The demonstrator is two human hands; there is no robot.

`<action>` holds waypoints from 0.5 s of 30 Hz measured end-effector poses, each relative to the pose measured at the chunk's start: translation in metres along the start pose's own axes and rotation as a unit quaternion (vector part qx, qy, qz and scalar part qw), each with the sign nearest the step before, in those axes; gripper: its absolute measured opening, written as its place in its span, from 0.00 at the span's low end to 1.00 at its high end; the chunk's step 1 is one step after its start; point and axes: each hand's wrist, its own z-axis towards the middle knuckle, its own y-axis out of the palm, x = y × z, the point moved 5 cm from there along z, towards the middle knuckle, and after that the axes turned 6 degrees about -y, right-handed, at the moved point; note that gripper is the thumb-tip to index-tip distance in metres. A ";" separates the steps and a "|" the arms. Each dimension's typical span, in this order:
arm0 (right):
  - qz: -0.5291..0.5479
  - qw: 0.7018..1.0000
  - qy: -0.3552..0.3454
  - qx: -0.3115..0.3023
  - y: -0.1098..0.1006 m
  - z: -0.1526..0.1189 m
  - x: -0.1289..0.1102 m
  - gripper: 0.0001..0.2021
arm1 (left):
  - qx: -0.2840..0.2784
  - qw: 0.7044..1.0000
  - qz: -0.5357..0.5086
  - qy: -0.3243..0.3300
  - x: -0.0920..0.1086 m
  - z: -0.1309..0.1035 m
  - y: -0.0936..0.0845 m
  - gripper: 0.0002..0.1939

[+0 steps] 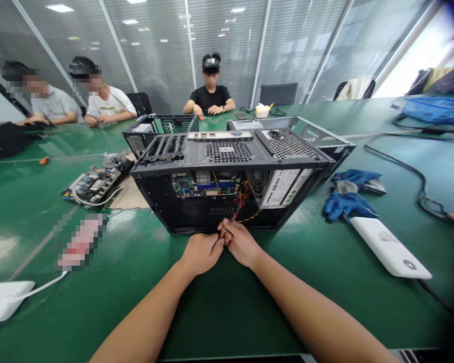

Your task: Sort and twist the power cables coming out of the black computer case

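Observation:
A black computer case (227, 151) lies on the green table with its open side facing me. Inside it show a motherboard (204, 185) and, at the right, a power supply (282, 187) with a fan. A bundle of coloured cables (239, 204) comes out from beside the power supply over the case's lower edge. My left hand (203, 251) is closed around the bundle just in front of the case. Touching it, my right hand (242, 243) pinches the same cables from the right. The cable ends are hidden between my fingers.
Loose boards (94, 184) lie left of the case, on cardboard. Two more open cases (162, 121) stand behind. Blue gloves (350, 201) and a white power bank (391, 247) are at the right. Another white device (7, 301) is front left. Several people sit around the green table (136, 297).

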 end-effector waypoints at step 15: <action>0.002 1.000 0.006 0.000 -0.001 0.001 0.001 0.16 | 0.001 1.000 0.004 0.000 -0.001 0.000 0.001 0.16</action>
